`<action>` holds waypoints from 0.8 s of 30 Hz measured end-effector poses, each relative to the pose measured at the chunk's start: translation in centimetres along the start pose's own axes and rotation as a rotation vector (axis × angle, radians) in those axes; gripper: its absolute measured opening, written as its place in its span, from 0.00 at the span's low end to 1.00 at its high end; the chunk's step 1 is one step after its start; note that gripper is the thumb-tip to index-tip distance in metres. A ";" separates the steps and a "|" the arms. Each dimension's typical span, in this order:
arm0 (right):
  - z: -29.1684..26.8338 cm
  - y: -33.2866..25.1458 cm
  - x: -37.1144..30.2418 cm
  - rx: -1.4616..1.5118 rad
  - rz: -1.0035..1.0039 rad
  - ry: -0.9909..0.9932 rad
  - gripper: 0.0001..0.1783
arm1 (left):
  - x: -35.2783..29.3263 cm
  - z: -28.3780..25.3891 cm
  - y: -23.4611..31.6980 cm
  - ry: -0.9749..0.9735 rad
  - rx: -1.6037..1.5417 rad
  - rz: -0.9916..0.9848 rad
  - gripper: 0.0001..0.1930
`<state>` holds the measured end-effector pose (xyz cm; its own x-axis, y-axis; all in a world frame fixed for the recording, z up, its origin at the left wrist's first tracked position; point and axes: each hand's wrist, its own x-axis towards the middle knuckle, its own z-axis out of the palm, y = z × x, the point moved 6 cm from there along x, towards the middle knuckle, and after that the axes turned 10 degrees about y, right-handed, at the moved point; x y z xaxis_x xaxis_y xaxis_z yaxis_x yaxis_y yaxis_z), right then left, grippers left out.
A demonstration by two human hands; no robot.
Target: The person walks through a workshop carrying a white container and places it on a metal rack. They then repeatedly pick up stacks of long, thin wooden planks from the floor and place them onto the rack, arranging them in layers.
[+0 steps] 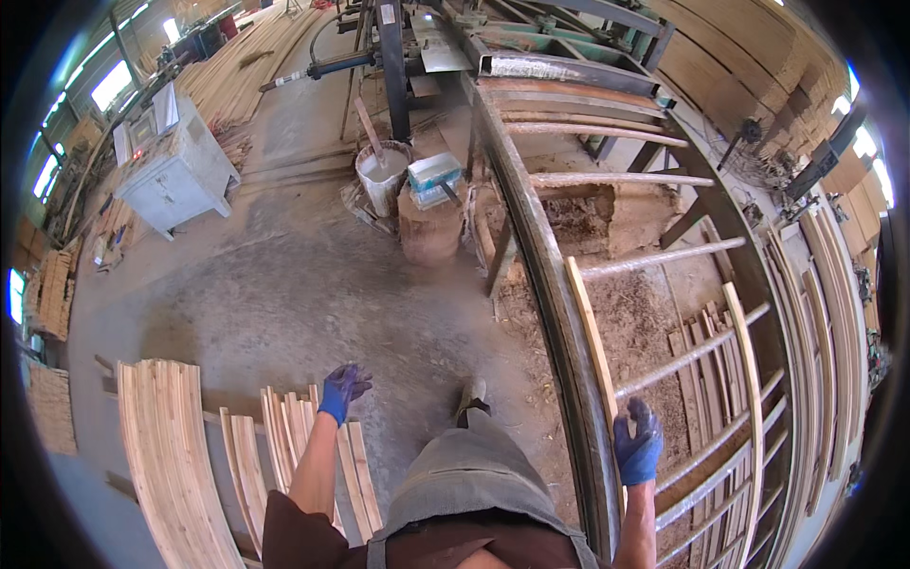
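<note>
My left hand (344, 391), in a blue glove with darkened fingers, hovers over the floor beside the stacked wood strips, its fingers apart and nothing in them. On the right, my gloved right hand (638, 444) is just beside a long thin wood strip (590, 327) that lies along the near rail of a metal frame. Its fingers are bent but apart, with nothing seen between them; whether it touches the strip I cannot tell. A second pale strip (748, 384) lies across the frame's round bars (678, 362).
Wood strips (166, 441) lie stacked at lower left. Ahead stand a white bucket (383, 175) with a stick and a blue-white container (435, 178) on a round stand. A pale cabinet (180, 171) is at far left. Shavings lie under the metal frame (531, 228); lumber lines the right.
</note>
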<state>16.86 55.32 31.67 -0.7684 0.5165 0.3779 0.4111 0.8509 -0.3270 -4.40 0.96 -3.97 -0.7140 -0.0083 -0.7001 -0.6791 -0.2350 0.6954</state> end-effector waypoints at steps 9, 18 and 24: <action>36.0 -25.7 23.2 0.750 0.060 -0.523 0.25 | 3.4 -4.2 -2.7 0.110 0.158 -0.261 0.17; 69.0 -34.9 44.6 0.248 -0.135 -0.651 0.26 | 2.5 -5.7 -2.7 0.464 0.028 -0.615 0.16; 88.8 -33.5 48.1 0.445 -0.198 -0.536 0.27 | 9.2 -5.1 7.0 0.482 -0.042 -0.629 0.18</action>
<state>-77.40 43.12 -16.13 -0.9895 0.1420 0.0274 0.0886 0.7452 -0.6609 -14.85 -5.71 -6.37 -0.0390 -0.2794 -0.9594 -0.9168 -0.3719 0.1456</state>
